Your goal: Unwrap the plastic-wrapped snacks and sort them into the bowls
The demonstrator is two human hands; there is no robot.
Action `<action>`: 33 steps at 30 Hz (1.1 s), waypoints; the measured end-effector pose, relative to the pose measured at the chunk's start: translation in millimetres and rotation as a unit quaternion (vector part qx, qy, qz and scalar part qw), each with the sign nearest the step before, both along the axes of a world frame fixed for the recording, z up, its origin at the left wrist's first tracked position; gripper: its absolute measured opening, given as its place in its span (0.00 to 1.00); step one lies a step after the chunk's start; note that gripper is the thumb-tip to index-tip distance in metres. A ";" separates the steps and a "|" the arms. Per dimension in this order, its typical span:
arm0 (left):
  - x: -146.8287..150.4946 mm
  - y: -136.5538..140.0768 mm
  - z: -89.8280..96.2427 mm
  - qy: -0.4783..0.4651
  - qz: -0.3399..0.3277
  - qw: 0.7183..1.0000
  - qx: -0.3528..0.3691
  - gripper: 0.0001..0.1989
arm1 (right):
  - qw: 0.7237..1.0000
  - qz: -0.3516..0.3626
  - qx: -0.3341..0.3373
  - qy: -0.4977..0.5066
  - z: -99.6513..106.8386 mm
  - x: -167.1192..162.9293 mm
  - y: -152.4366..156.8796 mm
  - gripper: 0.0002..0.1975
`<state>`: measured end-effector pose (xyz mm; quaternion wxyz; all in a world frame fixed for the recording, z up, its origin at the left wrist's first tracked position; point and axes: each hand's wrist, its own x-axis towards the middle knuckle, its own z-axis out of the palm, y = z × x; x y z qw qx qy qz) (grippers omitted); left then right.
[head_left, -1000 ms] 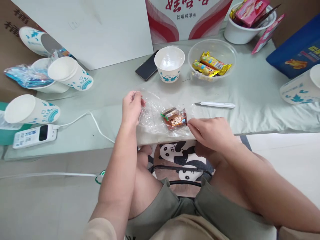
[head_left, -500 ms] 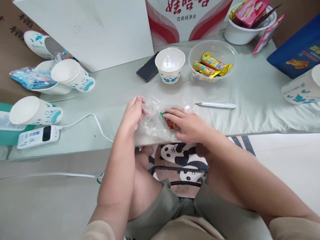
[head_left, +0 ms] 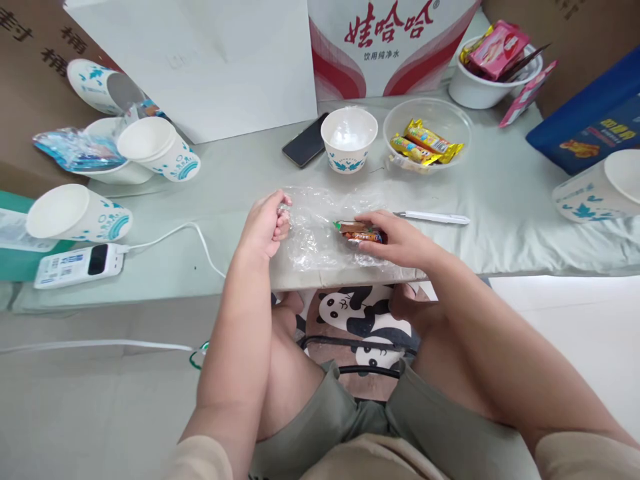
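Note:
A clear plastic bag lies crinkled on the cloth-covered table in front of me. My left hand is closed, its curled fingers gripping the bag's left edge. On the right part of the bag, my right hand has its thumb and fingers around small snack packets, brown and orange-red with a green end. Whether the packets lie inside the bag or on top of it, I cannot tell. Just beyond the right hand rests a white craft knife, partly hidden at its tip.
Behind the bag stand a paper bowl, a black phone and a clear bowl with yellow-wrapped snacks. Paper cups lie at left near a white power bank with a cable. A blue bag is at right.
My right hand has slid right with the snack packets, so more of them shows. The fingers of my left hand have curled tighter on the bag's edge. The camera view has shifted slightly.

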<state>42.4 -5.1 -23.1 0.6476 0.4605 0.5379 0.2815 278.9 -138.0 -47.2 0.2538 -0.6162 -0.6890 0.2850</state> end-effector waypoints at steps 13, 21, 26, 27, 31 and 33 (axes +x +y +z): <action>19.2 -27.7 -3.7 0.049 -0.089 0.995 -0.017 0.11 | 0.998 -0.036 0.037 -0.034 0.2 -9.3 -3.2 0.25; 21.1 -28.0 10.3 -0.048 -0.096 0.988 -0.114 0.15 | 0.993 0.027 0.050 -0.099 -0.5 -20.5 -7.1 0.31; 17.2 -23.9 11.1 -0.069 -0.075 0.988 -0.116 0.16 | 0.999 -0.031 0.007 0.029 4.4 -16.1 2.2 0.24; 15.1 -22.6 10.7 -0.080 -0.075 0.987 -0.120 0.16 | 0.997 -0.055 -0.004 0.058 5.7 -15.7 3.1 0.23; 5.4 -16.8 8.2 -0.119 -0.077 0.981 -0.134 0.16 | 0.955 -0.158 -0.029 0.250 9.8 -15.2 5.0 0.17; 2.7 -14.9 7.9 -0.123 -0.066 0.981 -0.133 0.15 | 0.905 -0.199 -0.035 0.375 13.7 -12.3 4.0 0.17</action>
